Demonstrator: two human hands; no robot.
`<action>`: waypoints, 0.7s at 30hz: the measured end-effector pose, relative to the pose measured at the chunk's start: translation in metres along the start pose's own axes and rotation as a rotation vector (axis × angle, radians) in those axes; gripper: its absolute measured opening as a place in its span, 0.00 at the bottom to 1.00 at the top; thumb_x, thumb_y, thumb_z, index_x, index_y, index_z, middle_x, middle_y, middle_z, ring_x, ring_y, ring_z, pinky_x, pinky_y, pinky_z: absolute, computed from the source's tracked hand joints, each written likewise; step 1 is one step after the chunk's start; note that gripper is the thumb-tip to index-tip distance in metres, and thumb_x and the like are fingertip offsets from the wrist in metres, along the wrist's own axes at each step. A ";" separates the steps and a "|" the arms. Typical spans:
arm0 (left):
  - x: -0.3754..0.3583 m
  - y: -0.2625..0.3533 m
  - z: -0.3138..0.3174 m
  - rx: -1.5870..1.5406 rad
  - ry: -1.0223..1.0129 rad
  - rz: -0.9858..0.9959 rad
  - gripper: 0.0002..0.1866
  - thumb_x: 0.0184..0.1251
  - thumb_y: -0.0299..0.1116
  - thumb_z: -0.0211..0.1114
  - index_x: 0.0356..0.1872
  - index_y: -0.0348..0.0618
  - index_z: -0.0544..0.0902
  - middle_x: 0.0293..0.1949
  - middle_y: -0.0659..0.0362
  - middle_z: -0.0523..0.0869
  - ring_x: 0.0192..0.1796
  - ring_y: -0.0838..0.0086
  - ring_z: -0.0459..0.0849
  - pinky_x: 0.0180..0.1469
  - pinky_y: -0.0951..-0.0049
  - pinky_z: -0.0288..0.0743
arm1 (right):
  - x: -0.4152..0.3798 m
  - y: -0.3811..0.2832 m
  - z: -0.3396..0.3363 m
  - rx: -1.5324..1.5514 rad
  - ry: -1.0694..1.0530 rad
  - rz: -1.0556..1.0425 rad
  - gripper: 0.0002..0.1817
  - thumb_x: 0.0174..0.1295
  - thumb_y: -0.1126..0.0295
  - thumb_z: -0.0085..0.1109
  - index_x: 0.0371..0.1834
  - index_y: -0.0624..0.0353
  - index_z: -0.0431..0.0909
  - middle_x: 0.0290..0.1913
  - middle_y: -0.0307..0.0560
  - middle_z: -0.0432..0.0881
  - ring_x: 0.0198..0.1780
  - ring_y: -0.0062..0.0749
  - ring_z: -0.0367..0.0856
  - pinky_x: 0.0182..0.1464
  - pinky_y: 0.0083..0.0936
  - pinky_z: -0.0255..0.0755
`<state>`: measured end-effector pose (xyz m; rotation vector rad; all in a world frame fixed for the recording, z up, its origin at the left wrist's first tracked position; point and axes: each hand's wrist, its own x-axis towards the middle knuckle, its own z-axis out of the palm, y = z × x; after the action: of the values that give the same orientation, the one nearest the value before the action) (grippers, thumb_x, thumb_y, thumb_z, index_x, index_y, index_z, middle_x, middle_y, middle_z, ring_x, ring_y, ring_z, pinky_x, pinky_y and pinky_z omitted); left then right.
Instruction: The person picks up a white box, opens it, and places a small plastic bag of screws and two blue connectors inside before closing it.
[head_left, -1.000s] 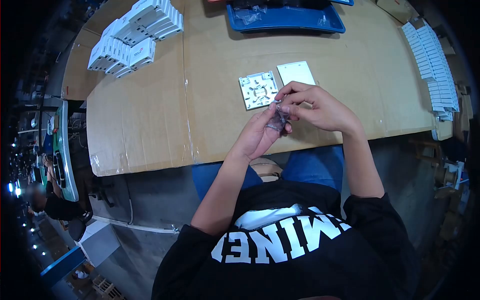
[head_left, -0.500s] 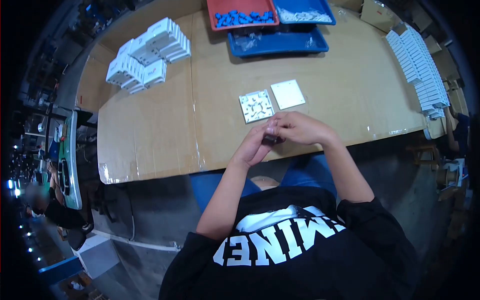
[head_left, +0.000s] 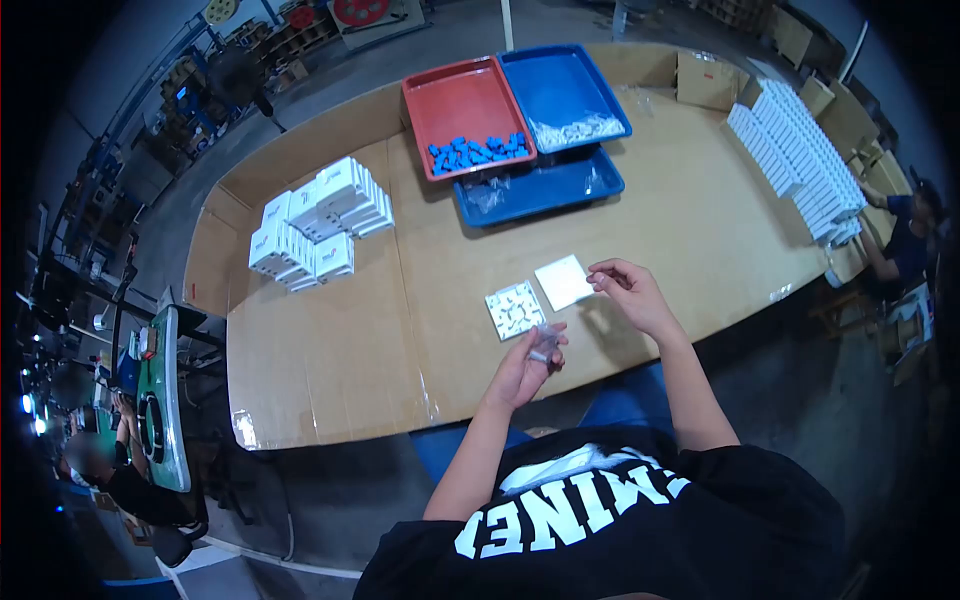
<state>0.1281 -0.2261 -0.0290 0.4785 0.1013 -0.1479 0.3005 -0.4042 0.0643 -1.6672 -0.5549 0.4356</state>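
My left hand (head_left: 522, 372) is palm up near the table's front edge, fingers curled round a small clear plastic bag (head_left: 545, 343); what the bag contains is too small to make out. Just beyond it lies a white square case (head_left: 514, 311), open side up, with moulded ridges and clips inside. A plain white square plate (head_left: 562, 283) is beside the case, to its right. At the plate's right edge, my right hand (head_left: 632, 294) has its thumb and fingertips drawn together on the rim.
Stacked white boxes (head_left: 318, 220) stand at the left, with long rows of more (head_left: 795, 160) at the right. A red tray (head_left: 460, 105) of blue parts and a blue tray (head_left: 560, 85) of white pieces sit behind another blue tray (head_left: 540, 195). People work at both sides.
My hands were together and have come apart. The left now shows the plastic bag; the right has moved to the white plate's edge. My view has tilted up, showing more of the trays.
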 end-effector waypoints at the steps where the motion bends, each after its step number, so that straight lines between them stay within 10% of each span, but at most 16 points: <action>1: 0.001 0.000 -0.002 0.004 -0.007 -0.003 0.30 0.86 0.51 0.49 0.71 0.34 0.71 0.49 0.57 0.82 0.41 0.74 0.79 0.54 0.68 0.76 | 0.014 -0.003 -0.007 -0.032 0.026 -0.021 0.12 0.75 0.70 0.60 0.55 0.65 0.84 0.43 0.42 0.88 0.44 0.23 0.84 0.51 0.24 0.78; 14: 0.006 0.009 -0.004 -0.257 0.004 -0.106 0.30 0.84 0.48 0.54 0.74 0.37 0.69 0.55 0.55 0.81 0.47 0.69 0.80 0.60 0.63 0.75 | 0.300 -0.011 -0.071 -0.754 0.118 -0.226 0.11 0.66 0.71 0.60 0.49 0.59 0.86 0.48 0.56 0.89 0.51 0.49 0.88 0.51 0.42 0.80; 21: 0.010 0.016 -0.006 -0.311 -0.006 -0.188 0.30 0.84 0.50 0.53 0.74 0.37 0.68 0.57 0.54 0.79 0.49 0.69 0.79 0.62 0.60 0.74 | 0.363 -0.011 -0.057 -1.216 0.011 0.076 0.16 0.60 0.63 0.65 0.51 0.53 0.86 0.54 0.55 0.89 0.58 0.51 0.86 0.59 0.44 0.80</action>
<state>0.1404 -0.2100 -0.0286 0.1576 0.1605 -0.3126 0.6266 -0.2368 0.0932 -2.8479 -0.8242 0.1065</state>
